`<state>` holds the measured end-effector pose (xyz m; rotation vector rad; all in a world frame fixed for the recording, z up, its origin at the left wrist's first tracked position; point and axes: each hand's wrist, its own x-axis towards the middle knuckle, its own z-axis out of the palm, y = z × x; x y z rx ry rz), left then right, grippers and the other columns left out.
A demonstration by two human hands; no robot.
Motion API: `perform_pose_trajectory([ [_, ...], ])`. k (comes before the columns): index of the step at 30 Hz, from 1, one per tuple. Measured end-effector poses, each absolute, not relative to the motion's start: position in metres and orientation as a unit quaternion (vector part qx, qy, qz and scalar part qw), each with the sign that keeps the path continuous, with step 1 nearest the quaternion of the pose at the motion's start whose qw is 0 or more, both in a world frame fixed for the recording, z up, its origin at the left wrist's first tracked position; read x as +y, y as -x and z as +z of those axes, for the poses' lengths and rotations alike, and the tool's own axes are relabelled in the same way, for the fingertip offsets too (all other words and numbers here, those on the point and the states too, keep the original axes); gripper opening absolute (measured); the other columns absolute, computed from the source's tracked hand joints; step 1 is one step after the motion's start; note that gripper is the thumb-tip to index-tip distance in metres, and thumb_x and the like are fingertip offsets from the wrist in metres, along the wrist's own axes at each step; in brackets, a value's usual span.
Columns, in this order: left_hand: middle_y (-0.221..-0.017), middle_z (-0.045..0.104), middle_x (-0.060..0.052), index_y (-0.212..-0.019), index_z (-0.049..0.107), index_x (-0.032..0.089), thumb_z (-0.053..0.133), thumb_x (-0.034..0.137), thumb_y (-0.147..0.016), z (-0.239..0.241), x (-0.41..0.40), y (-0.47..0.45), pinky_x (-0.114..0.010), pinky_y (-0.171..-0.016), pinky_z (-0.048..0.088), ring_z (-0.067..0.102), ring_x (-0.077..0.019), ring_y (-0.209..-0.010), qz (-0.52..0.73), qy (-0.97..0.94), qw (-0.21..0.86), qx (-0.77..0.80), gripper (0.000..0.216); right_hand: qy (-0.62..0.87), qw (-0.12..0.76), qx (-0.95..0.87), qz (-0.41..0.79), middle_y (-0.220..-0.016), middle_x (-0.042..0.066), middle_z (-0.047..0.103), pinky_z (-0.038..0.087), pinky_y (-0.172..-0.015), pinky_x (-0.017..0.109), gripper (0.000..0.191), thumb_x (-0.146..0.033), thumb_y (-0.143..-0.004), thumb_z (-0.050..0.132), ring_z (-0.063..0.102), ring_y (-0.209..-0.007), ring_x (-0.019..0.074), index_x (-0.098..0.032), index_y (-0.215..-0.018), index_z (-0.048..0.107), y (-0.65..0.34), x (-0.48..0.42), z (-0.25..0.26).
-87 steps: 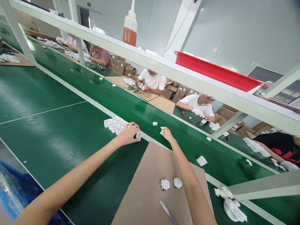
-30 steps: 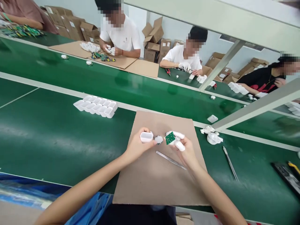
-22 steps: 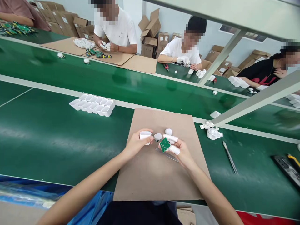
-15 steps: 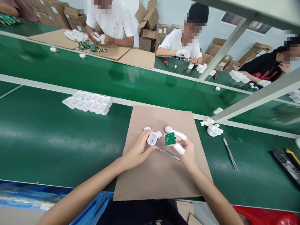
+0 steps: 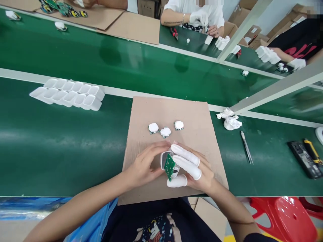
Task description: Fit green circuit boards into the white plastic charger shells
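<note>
My left hand [image 5: 142, 164] grips a small white plastic housing [image 5: 165, 158] over the near part of a brown cardboard sheet [image 5: 196, 111]. My right hand [image 5: 193, 168], with white finger cots on three fingers, pinches a small green circuit board [image 5: 169, 166] tilted against the housing's opening. Both hands meet just above the cardboard's near edge. Three more small boards with white tops [image 5: 165, 131] lie on the cardboard just beyond the hands.
Two rows of empty white housings [image 5: 68, 94] stand at the left on the green belt [image 5: 50, 141]. Crumpled white wipes [image 5: 229, 121], tweezers [image 5: 246, 152] and a black tool [image 5: 301, 163] lie at the right. Other people work across the far belt. A red stool [image 5: 282, 218] is below right.
My hands have drawn nearer to me over the cardboard, and the board now rests against the housing's opening. Earlier, my left hand took one housing from the rows and my right brought over a board.
</note>
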<state>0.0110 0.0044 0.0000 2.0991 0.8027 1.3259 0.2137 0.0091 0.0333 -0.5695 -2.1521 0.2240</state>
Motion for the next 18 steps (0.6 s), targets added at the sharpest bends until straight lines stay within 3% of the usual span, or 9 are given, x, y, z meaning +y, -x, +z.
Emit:
perform_pose_trajectory([
  [5,-0.122,0.065,-0.018,-0.129,0.049,0.015,0.062,0.019,-0.091,0.0002,0.0041,-0.012,-0.042,-0.096,0.058,0.064,-0.0258,-0.118,0.48,-0.783,0.263,0.296,0.04,0.23,0.416,-0.874,0.103,-0.115,0.017,0.066,0.054,-0.103,0.05,0.046,-0.033,-0.097,0.056,0.056,-0.126,0.0265,-0.01,-0.136,0.051,-0.2166,0.0092,0.0371],
  [10,-0.12,0.065,-0.018,-0.127,0.05,0.012,0.062,0.016,-0.09,0.0011,0.0034,-0.0132,-0.037,-0.098,0.057,0.064,-0.023,-0.117,0.475,-0.784,0.265,0.299,0.039,0.227,0.412,-0.877,0.093,-0.112,0.018,0.065,0.055,-0.103,0.05,0.047,-0.033,-0.093,0.063,0.058,-0.121,0.0279,-0.008,-0.132,0.053,-0.2165,0.0088,0.0367],
  [18,-0.121,0.066,-0.017,-0.131,0.048,0.017,0.063,0.014,-0.088,-0.0011,0.0033,-0.0138,-0.043,-0.094,0.059,0.065,-0.0264,-0.115,0.456,-0.784,0.293,0.303,0.046,0.23,0.406,-0.878,0.102,-0.118,0.016,0.064,0.055,-0.102,0.051,0.046,-0.036,-0.093,0.062,0.058,-0.122,0.0279,-0.011,-0.131,0.054,-0.219,0.0078,0.0338],
])
